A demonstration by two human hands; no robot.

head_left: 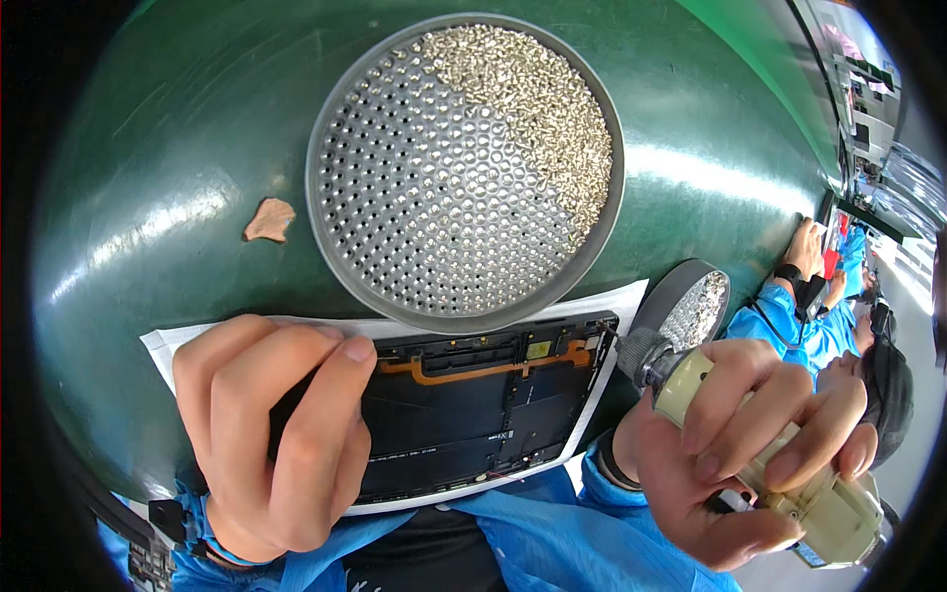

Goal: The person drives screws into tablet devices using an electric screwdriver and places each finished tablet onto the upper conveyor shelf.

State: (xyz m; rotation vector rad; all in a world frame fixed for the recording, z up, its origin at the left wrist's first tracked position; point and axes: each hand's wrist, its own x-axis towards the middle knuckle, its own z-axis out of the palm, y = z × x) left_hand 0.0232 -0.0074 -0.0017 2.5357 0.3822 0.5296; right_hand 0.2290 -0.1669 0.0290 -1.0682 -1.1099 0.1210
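Note:
My right hand (pixel 750 444) is wrapped round a pale green electric screwdriver (pixel 691 387) with a dark knurled collar. The driver's nose points left, close to the upper right corner of an opened flat electronic device (pixel 444 424), tablet-like, with black panels and an orange ribbon cable. My left hand (pixel 281 429) lies over the device's left end with its fingers curled and pressed together. Its fingertips are at the device's far edge; anything between them is hidden. Beyond stands a round grey screw tray (pixel 424 168) with a dimpled, perforated floor and many small silvery screws (pixel 538 94) heaped at its upper right.
A white sheet (pixel 631 296) lies under the device. A smaller round dish (pixel 695 296) of screws stands beside the screwdriver. A torn tan scrap (pixel 270 220) rests on the green tabletop (pixel 197 118). At the right, a co-worker in a blue sleeve (pixel 769 316) works at the same bench.

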